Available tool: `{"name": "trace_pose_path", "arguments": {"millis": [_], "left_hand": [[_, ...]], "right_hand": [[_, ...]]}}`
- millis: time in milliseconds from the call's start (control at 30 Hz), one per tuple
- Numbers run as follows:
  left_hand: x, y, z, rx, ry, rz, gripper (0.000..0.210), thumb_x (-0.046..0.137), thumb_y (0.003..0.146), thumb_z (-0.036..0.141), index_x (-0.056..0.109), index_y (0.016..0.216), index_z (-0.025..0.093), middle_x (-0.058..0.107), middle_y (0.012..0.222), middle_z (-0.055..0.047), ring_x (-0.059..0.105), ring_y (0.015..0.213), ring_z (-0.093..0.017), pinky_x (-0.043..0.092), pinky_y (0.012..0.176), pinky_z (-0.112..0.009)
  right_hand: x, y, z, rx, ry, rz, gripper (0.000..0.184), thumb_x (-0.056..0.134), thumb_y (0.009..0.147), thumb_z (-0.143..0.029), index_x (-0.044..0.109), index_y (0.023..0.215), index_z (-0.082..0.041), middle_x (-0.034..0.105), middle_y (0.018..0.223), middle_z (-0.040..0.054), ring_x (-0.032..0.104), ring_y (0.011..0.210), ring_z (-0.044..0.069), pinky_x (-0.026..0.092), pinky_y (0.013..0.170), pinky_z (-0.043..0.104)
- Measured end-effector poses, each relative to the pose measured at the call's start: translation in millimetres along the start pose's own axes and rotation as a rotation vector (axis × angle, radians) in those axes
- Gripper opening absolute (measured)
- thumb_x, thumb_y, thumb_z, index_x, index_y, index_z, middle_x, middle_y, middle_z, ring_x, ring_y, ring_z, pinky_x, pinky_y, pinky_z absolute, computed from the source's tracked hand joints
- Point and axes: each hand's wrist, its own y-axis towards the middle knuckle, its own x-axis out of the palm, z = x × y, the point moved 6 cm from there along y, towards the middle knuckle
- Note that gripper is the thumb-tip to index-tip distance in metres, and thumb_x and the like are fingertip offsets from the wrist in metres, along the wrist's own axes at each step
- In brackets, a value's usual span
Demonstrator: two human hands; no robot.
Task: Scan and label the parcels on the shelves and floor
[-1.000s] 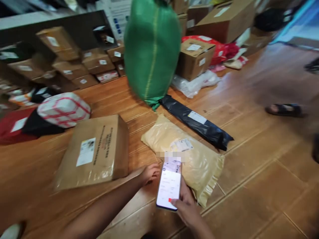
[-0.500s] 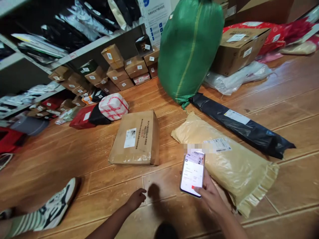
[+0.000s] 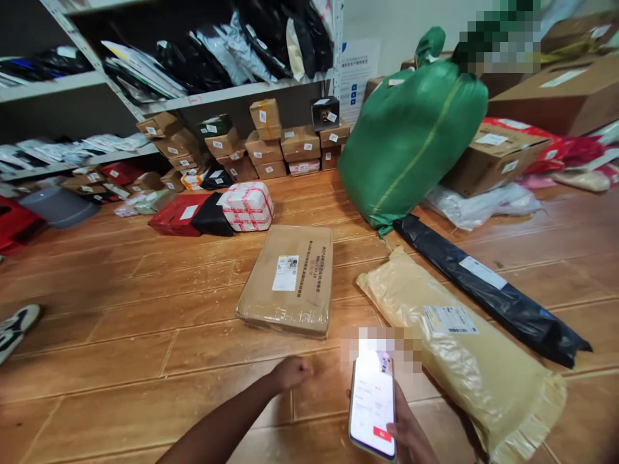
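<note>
My right hand is wrapped round a lit smartphone, its thumb on a red button low on the screen. To the left, my left hand hovers over the floor, its fingers curled, slightly blurred, with nothing visible in them. Just beyond it lies a flat brown cardboard box with a white label. Right of the phone is a tan plastic-wrapped parcel with a shipping label, and beside that a long black parcel.
A big green sack stands on the wooden floor. Shelves with bagged parcels and small boxes line the back. A red box and a red-and-white parcel lie left of centre. Another person's shoe shows at the left edge.
The view has shifted, so the parcels sit lower and further right. The other person's foot has moved out to the left. My right hand still holds the smartphone; the left fingers look more curled.
</note>
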Motion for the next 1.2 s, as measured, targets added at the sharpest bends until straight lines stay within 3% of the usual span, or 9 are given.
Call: {"name": "trace_pose_path", "arguments": {"millis": [100,167,233,267,467,733,900,1033,1200], "left_hand": [[-51.2,-16,22,0.264,0.1,0.368,0.033,0.047,0.084,0.044,0.068,0.09,0.02,0.064,0.096,-0.011,0.055,0.101,-0.029,0.036,0.095,-0.049],[-104.4,-44,23,0.392,0.166,0.854,0.029,0.055,0.081,0.045,0.069,0.09,0.021,0.065,0.094,-0.011,0.055,0.096,-0.029,0.037,0.094,-0.05],[-157.4,-78,-5,0.205,0.1,1.427,0.032,0.054,0.084,0.041,0.067,0.104,0.019,0.062,0.11,-0.015,0.052,0.109,-0.032,0.035,0.099,-0.051],[-176.5,-86,-24,0.053,0.008,1.565,0.038,0.051,0.087,0.04,0.062,0.115,0.017,0.057,0.123,-0.017,0.047,0.121,-0.032,0.032,0.104,-0.052],[-207.6,-57,-97,-0.33,-0.464,1.308,0.047,0.036,0.093,0.045,0.059,0.123,0.018,0.066,0.118,-0.015,0.06,0.109,-0.029,0.047,0.093,-0.043],[-197.3,-56,-76,-0.37,-0.308,1.226,0.059,0.038,0.09,0.057,0.053,0.134,0.021,0.057,0.134,-0.015,0.052,0.122,-0.035,0.038,0.104,-0.051],[-188.0,-59,-41,-0.175,-0.263,1.195,0.06,0.042,0.091,0.053,0.045,0.142,0.022,0.059,0.131,-0.013,0.053,0.12,-0.032,0.04,0.103,-0.049],[-196.6,-61,-33,-0.086,-0.196,1.42,0.056,0.052,0.089,0.045,0.047,0.139,0.022,0.052,0.137,-0.013,0.045,0.128,-0.03,0.032,0.109,-0.048],[-205.3,-73,-72,-0.2,-0.297,1.73,0.045,0.052,0.088,0.033,0.055,0.126,0.009,0.054,0.127,-0.019,0.045,0.126,-0.029,0.031,0.109,-0.048]], "right_hand": [[4,0,7,0.026,-0.044,0.066,0.087,0.083,0.054,-0.043,0.042,0.13,-0.031,0.072,0.115,0.0157,0.065,0.108,0.039,0.048,0.086,0.052],[8,1,7,0.028,-0.069,0.096,0.085,0.08,0.058,-0.049,0.041,0.131,-0.034,0.071,0.117,0.0136,0.066,0.108,0.038,0.047,0.087,0.053],[16,4,3,0.013,-0.101,0.08,0.084,0.076,0.063,-0.051,0.037,0.136,-0.034,0.07,0.119,0.0131,0.065,0.109,0.037,0.047,0.089,0.053],[21,7,1,0.005,-0.115,0.059,0.084,0.074,0.065,-0.051,0.035,0.137,-0.034,0.069,0.121,0.0131,0.064,0.11,0.037,0.046,0.09,0.052],[52,18,-8,-0.027,-0.145,0.005,0.068,0.067,0.077,-0.05,0.039,0.136,-0.033,0.064,0.129,0.0102,0.061,0.116,0.034,0.046,0.094,0.05],[56,41,-12,-0.107,-0.217,0.151,0.047,0.074,0.073,-0.035,0.055,0.113,-0.025,0.072,0.099,0.0042,0.07,0.083,0.025,0.055,0.073,0.039],[44,54,-10,-0.218,-0.293,0.254,0.039,0.076,0.073,-0.029,0.057,0.107,-0.023,0.069,0.082,-0.0023,0.064,0.065,0.015,0.052,0.06,0.027],[36,53,-9,-0.243,-0.281,0.285,0.039,0.077,0.074,-0.027,0.059,0.107,-0.023,0.069,0.082,-0.0026,0.062,0.065,0.013,0.051,0.059,0.025],[28,38,-2,-0.081,-0.121,0.203,0.057,0.077,0.073,-0.031,0.051,0.124,-0.025,0.073,0.104,0.0066,0.071,0.088,0.027,0.054,0.077,0.041]]}}
